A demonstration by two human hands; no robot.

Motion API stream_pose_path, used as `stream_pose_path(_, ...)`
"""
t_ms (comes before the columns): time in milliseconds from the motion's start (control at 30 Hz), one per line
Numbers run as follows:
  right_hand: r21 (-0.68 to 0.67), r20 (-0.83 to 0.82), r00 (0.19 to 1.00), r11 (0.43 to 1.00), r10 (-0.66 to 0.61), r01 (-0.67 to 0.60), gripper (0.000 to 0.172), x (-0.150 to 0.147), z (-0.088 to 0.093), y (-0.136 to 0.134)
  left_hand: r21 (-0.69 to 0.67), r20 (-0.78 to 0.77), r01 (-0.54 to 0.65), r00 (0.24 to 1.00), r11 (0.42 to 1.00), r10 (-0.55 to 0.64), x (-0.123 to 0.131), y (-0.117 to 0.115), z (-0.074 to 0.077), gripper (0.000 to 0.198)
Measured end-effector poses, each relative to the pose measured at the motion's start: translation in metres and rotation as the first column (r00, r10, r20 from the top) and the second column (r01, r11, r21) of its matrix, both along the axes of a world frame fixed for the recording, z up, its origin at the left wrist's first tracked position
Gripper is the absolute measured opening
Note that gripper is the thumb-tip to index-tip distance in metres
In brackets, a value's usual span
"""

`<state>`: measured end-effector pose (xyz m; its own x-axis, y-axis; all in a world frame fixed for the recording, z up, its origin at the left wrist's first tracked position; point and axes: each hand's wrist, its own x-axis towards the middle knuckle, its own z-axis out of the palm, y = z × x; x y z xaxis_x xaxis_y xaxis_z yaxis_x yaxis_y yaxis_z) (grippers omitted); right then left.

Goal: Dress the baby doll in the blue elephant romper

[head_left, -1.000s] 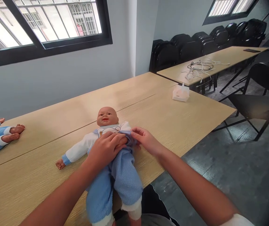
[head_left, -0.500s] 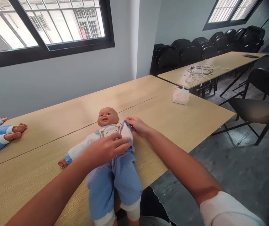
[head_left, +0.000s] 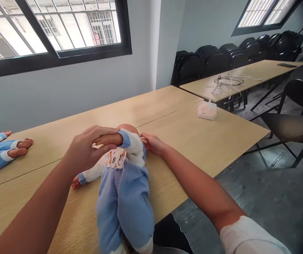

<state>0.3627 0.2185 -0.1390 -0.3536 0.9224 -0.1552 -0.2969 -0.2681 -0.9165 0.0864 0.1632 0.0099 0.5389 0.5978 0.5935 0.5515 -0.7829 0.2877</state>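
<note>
A baby doll (head_left: 132,197) in a blue and white fleece outfit lies on its back on the table, its legs toward me. My left hand (head_left: 86,150) is closed around the doll's hand and forearm (head_left: 113,139), which is bent across its chest. This raised arm hides most of the doll's head (head_left: 129,127). At the doll's far-side shoulder, my right hand (head_left: 153,144) is closed on the outfit's fabric; its fingertips are partly hidden. The doll's other arm (head_left: 90,173) rests out to the left on the tabletop.
A second doll (head_left: 3,153) in similar clothes lies at the left edge, partly out of view. A tissue pack (head_left: 207,110) sits on the wooden table (head_left: 183,134). Tangled cables (head_left: 228,83) lie on the farther table. A folding chair (head_left: 294,120) stands at the right.
The doll's arm has been lifted across its chest, with my left hand now holding it. The doll's torso has turned slightly leftward. My right hand stays by the shoulder.
</note>
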Motion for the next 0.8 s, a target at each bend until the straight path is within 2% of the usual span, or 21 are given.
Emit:
stream_pose_path(133,0.097,0.106,0.994,0.995,-0.022,0.012,0.04,0.003,-0.004,-0.034,0.031,-0.014,0.007,1.0,0.999,-0.006,0.01,0.0,-0.006,0.029)
stream_pose_path(267,0.314,0.29,0.943,0.947,-0.162,0.066,0.039,0.005,-0.004,-0.055,0.062,-0.034,0.031,0.999,0.998,-0.029,0.021,-0.003,-0.01,0.03)
stream_pose_path(300,0.367,0.38,0.895,0.926,-0.232,0.084,0.035,0.005,-0.003,-0.057,0.062,-0.039,0.039,0.999,0.997,-0.037,0.022,-0.004,-0.011,0.03)
stream_pose_path(333,0.415,0.491,0.811,0.904,-0.317,0.102,0.031,0.004,-0.001,-0.058,0.061,-0.045,0.05,0.998,0.997,-0.047,0.023,-0.004,-0.011,0.03)
stream_pose_path(400,0.486,0.701,0.553,0.869,-0.451,0.092,0.025,0.001,0.002,-0.059,0.059,-0.059,0.086,0.995,0.995,-0.083,0.024,-0.004,-0.012,0.03)
stream_pose_path(433,0.501,0.765,0.432,0.863,-0.479,0.069,0.023,-0.002,0.002,-0.059,0.061,-0.064,0.109,0.992,0.992,-0.105,0.026,-0.005,-0.013,0.03)
stream_pose_path(467,0.502,0.803,0.349,0.864,-0.483,0.041,0.023,-0.004,0.002,-0.058,0.068,-0.071,0.135,0.989,0.989,-0.13,0.028,-0.006,-0.014,0.029)
stream_pose_path(500,0.493,0.825,0.31,0.87,-0.473,0.015,0.024,-0.006,0.002,-0.058,0.077,-0.079,0.16,0.985,0.984,-0.154,0.031,-0.007,-0.015,0.029)
stream_pose_path(600,0.46,0.838,0.334,0.888,-0.431,-0.009,0.027,-0.005,0.001,-0.06,0.126,-0.103,0.207,0.975,0.97,-0.195,0.043,-0.014,-0.018,0.026)
stream_pose_path(667,0.479,0.786,0.416,0.876,-0.458,0.059,0.028,0.002,0.004,-0.068,0.156,-0.118,0.208,0.974,0.966,-0.191,0.054,-0.018,-0.021,0.025)
stream_pose_path(733,0.575,0.628,0.536,0.801,-0.564,0.169,0.032,0.011,0.011,-0.084,0.17,-0.117,0.199,0.976,0.965,-0.181,0.067,-0.022,-0.024,0.024)
stream_pose_path(800,0.729,0.43,0.622,0.658,-0.654,0.189,0.037,0.018,0.018,-0.102,0.163,-0.102,0.206,0.976,0.965,-0.191,0.082,-0.025,-0.031,0.023)
